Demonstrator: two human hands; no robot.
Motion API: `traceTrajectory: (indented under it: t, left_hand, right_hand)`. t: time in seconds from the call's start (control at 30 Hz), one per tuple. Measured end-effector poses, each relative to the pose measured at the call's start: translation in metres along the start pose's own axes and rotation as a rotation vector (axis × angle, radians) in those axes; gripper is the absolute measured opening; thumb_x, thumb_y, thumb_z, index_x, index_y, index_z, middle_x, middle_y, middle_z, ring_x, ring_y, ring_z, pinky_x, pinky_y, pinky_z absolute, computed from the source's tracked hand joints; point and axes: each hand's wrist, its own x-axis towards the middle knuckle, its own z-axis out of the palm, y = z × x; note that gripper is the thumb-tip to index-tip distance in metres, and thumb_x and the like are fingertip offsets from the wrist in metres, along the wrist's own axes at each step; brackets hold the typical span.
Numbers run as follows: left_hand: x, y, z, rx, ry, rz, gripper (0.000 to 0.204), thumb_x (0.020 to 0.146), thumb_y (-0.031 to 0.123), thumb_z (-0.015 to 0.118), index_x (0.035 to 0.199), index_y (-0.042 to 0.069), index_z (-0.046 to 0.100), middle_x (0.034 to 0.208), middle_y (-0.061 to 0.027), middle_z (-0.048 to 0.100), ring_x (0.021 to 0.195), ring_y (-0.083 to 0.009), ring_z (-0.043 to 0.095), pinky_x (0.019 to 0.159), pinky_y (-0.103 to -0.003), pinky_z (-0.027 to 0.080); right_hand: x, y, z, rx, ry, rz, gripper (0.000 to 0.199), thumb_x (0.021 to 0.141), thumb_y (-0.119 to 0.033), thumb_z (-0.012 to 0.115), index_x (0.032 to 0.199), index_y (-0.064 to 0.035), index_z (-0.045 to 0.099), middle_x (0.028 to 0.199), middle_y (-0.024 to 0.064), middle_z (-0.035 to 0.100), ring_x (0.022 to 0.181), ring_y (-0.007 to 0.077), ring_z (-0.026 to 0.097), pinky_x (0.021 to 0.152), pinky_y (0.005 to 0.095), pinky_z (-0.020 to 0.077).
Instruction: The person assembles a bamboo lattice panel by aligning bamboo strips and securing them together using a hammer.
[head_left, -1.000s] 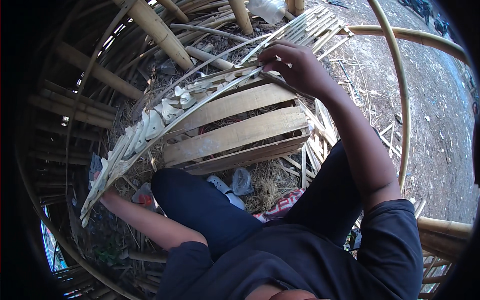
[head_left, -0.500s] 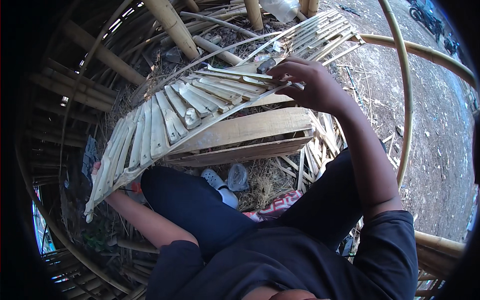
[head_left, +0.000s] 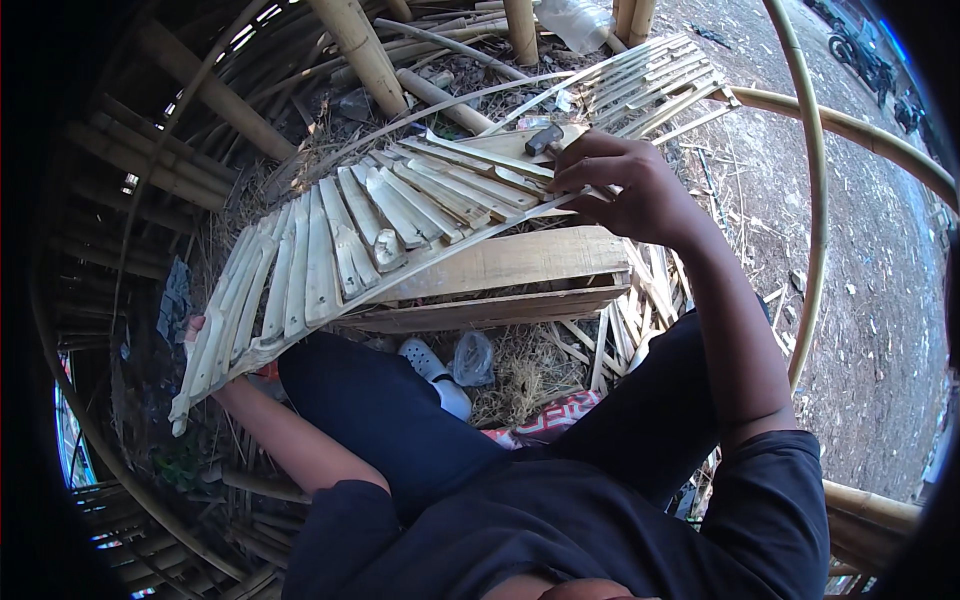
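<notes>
The bamboo slat panel (head_left: 400, 225), a long fan of split strips tied side by side, runs from the lower left of the frame up to the upper right and lies tilted over a wooden crate (head_left: 500, 280) at the centre. In the head view the right hand (head_left: 625, 190) is closed round the panel's edge in the upper middle, fingers curled over the strips just beside a small hammer (head_left: 543, 140) that lies on the slats. The left hand (head_left: 200, 345) sits at the panel's lower left end, mostly hidden beneath the strips, so whether it grips them cannot be told. The crate's boards hold nothing that shows; under it, between the person's dark-trousered legs, are a grey sandal (head_left: 435, 372), a crumpled plastic bag (head_left: 472, 358) and dry straw. The ground is bare earth strewn with bamboo offcuts, with thick bamboo poles (head_left: 355, 45) along the top and a curved bamboo hoop (head_left: 815, 200) at the right.
</notes>
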Motion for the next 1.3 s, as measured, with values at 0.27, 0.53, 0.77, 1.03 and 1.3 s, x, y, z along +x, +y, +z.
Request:
traceTrajectory:
  t: [0.27, 0.53, 0.77, 1.03, 1.3]
  left_hand:
    - [-0.022, 0.027, -0.036, 0.186, -0.007, 0.27, 0.07, 0.086, 0.024, 0.052, 0.146, -0.01, 0.038, 0.132, -0.0443, 0.05, 0.113, -0.0603, 0.058, 0.098, -0.07, 0.048]
    - [-0.018, 0.026, -0.04, 0.223, -0.027, 0.421, 0.063, 0.088, 0.023, 0.05, 0.14, -0.013, 0.045, 0.128, -0.0429, 0.055, 0.113, -0.0566, 0.061, 0.099, -0.067, 0.049]
    - [0.01, -0.02, 0.002, 0.157, -0.06, 0.132, 0.069, 0.087, 0.023, 0.051, 0.145, -0.012, 0.039, 0.135, -0.0434, 0.049, 0.12, -0.0577, 0.056, 0.103, -0.07, 0.045]
    - [0.068, -0.122, 0.081, 0.315, 0.002, 0.363, 0.074, 0.083, 0.027, 0.054, 0.145, -0.011, 0.04, 0.131, -0.0411, 0.054, 0.113, -0.0566, 0.06, 0.1, -0.068, 0.048]
    - [0.082, -0.135, 0.089, 0.343, 0.02, 0.462, 0.075, 0.084, 0.029, 0.053, 0.146, -0.011, 0.039, 0.13, -0.0422, 0.054, 0.113, -0.0577, 0.06, 0.102, -0.067, 0.047]
  right_hand:
    - [0.011, -0.014, -0.013, -0.162, 0.017, 0.09, 0.043, 0.072, -0.004, 0.082, 0.114, -0.0048, 0.07, 0.109, 0.009, 0.069, 0.11, 0.0279, 0.064, 0.095, 0.0412, 0.0542]
    - [-0.002, -0.155, -0.025, 1.225, -0.073, -0.281, 0.044, 0.077, 0.002, 0.068, 0.121, 0.0041, 0.064, 0.069, 0.0123, 0.064, 0.054, 0.0209, 0.059, 0.049, 0.0318, 0.0451]
    - [-0.001, -0.192, -0.024, 1.47, -0.233, -0.457, 0.043, 0.089, 0.016, 0.054, 0.12, -0.0124, 0.065, 0.074, 0.0192, 0.063, 0.059, 0.0271, 0.063, 0.044, 0.0357, 0.0477]
    - [0.006, -0.222, -0.028, 1.631, -0.102, -0.321, 0.057, 0.083, 0.021, 0.044, 0.121, -0.0123, 0.07, 0.051, 0.0002, 0.038, 0.037, 0.0077, 0.034, 0.034, 0.0244, 0.0206]
    - [-0.006, -0.167, -0.035, 1.47, -0.302, -0.248, 0.014, 0.092, -0.003, 0.06, 0.102, 0.0, 0.069, 0.067, 0.0186, 0.06, 0.052, 0.0237, 0.06, 0.044, 0.0357, 0.045]
